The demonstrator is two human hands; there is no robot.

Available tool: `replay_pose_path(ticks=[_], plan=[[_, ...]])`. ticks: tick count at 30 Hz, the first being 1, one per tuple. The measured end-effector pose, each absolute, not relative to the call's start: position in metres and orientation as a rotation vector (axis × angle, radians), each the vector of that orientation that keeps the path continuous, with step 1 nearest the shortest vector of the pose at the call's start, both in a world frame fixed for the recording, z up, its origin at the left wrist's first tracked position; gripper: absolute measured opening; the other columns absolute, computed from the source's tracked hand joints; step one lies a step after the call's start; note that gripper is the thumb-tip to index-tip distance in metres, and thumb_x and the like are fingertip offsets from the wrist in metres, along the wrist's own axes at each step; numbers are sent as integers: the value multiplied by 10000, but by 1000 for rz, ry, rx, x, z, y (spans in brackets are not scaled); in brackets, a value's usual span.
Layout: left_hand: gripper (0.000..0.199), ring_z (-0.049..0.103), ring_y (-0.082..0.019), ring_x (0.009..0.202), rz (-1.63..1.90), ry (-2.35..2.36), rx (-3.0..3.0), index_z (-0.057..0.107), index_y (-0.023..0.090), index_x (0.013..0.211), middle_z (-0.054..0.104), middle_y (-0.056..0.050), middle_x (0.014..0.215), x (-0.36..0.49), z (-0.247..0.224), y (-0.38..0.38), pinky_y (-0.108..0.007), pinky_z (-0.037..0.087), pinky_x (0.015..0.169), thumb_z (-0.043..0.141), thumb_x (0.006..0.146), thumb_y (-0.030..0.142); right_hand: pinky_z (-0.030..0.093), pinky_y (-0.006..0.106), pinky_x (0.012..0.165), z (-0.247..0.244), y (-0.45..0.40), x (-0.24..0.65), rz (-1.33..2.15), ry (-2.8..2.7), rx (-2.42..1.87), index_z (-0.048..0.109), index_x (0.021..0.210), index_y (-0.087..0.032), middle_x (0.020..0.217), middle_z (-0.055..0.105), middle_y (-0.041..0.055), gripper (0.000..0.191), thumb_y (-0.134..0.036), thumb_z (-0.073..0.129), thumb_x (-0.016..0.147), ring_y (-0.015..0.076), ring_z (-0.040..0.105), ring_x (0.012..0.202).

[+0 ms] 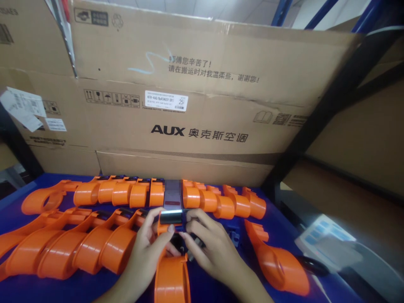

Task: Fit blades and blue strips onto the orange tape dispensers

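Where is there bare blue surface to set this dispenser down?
Bare table lies between the right hand and the lone dispenser, and in a small patch at front left. The left row, the back row and both hands' middle are crowded.

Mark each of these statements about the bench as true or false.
1. Both hands are on one orange dispenser. True: left hand and right hand grip its top end.
2. The table is green. False: it is blue.
3. Orange dispensers lie in rows behind the hands. True.
4. The carton behind reads AUX. True.
5. The right hand holds scissors. False: it rests on the dispenser's dark metal part.
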State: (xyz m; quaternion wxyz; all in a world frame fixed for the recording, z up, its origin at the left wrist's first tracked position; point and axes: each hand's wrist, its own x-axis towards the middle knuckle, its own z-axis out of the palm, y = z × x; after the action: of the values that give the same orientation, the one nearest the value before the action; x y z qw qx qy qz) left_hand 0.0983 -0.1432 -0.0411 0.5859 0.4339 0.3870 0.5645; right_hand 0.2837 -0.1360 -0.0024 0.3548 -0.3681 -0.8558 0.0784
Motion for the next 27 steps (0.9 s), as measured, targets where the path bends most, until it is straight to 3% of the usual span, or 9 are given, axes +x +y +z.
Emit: replay_pose_path(ticks=[7,11,14,16,19,22,27], plan=[[507,713,-148,585,1296,826,924,532,252,1295,772,-50,1005,96,-37,-143,-278,596,623,762,856,355,504,316,780,1,-142,284,431,-2004,-941,538,896,-232,1017,654,60,101,-285,575,974,203,637,889],[796,729,-218,521,1168,737,844,284,263,1520,760,-26,675,96,-32,-148,-292,573,554,740,878,378,505,357,891,4,-142,284,794,-1730,-959,540,1094,-252,1032,683,53,119,-345,494,1035,219,664,993],[900,772,-286,595,999,676,841,152,263,1576,762,-61,657,95,-29,-153,-321,588,562,724,893,393,487,401,961,7,-143,282,1172,-1669,-874,464,1323,-277,1093,689,59,320,-397,515,1031,235,657,1062],[874,797,-322,713,939,652,811,212,310,1565,798,-117,880,94,-29,-154,-360,613,608,744,875,380,491,403,938,8,-143,280,1341,-1625,-806,449,1350,-276,1094,683,63,383,-449,528,1018,238,657,1025],[778,789,-355,902,929,604,806,433,339,1469,721,-145,1245,91,-29,-154,-426,632,749,821,795,306,502,360,842,4,-143,277,1378,-1551,-782,475,1271,-261,1022,661,51,418,-528,591,971,219,639,930],[689,774,-342,950,965,547,878,562,263,1395,714,-145,1243,90,-25,-153,-424,624,807,842,766,301,497,309,771,-3,-140,274,1263,-1559,-843,500,1151,-248,963,616,25,378,-532,642,946,184,592,870],[484,756,-292,933,1073,559,979,665,192,1268,715,-142,1245,93,-20,-150,-390,639,772,794,824,337,508,252,603,-8,-138,268,1205,-1584,-912,485,1048,-257,890,552,-15,316,-501,656,941,143,546,733]])
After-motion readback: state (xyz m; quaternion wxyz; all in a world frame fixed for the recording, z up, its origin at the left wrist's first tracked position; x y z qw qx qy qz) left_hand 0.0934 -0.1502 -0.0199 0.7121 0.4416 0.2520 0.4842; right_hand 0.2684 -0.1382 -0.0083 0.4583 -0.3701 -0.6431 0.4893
